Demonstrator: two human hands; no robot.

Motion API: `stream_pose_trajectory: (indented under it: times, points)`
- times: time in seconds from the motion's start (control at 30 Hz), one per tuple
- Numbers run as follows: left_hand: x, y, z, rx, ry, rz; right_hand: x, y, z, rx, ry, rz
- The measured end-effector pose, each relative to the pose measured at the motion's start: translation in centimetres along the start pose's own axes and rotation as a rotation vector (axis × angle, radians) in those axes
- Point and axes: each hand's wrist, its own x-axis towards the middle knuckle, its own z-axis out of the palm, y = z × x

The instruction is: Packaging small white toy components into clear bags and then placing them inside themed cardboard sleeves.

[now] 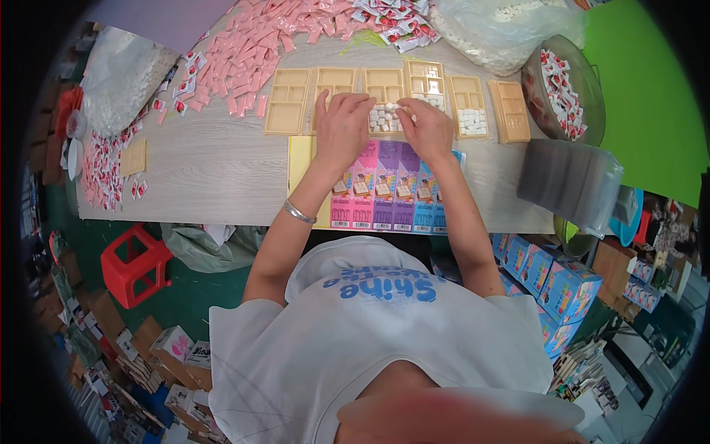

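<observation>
My left hand is over the second and third trays in a row of cream plastic trays. Its fingers are spread, with the tips at the edge of the third tray, whose near compartment holds small white cubes. From the other side, my right hand reaches to the same compartment, thumb and fingertips drawn together at the cubes. Whatever those fingertips pinch is too small to make out. White cubes also lie in the fourth tray and the fifth tray. Beneath my wrists lie colourful printed card sheets.
Pink sachets are heaped at the back left. Clear bags of white pieces stand at the back. A bowl of sachets and a clear plastic box occupy the right side. A red stool stands on the floor.
</observation>
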Motion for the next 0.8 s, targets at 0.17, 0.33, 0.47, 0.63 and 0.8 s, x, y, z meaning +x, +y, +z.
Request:
stream_pose_trajectory:
  times: [0.17,0.33,0.47,0.63,0.8]
  points:
    - [0.1,1.9,0.7,-0.121,0.005,0.02,-0.1,-0.4,0.0,-0.014,-0.013,-0.035]
    - [1.2,1.4,1.7,-0.075,-0.048,0.005,-0.2,-0.7,-0.4,-0.008,-0.043,-0.032]
    - [1.3,0.9,1.8,-0.053,-0.072,-0.002,-0.4,-0.5,-1.3,-0.009,-0.049,0.034]
    - [1.3,1.1,1.8,-0.083,-0.001,-0.009,-0.8,0.3,-2.0,-0.03,0.007,0.093]
    - [1.0,0.5,1.8,-0.077,-0.041,0.0,-0.9,-0.2,-1.0,-0.016,-0.083,-0.003]
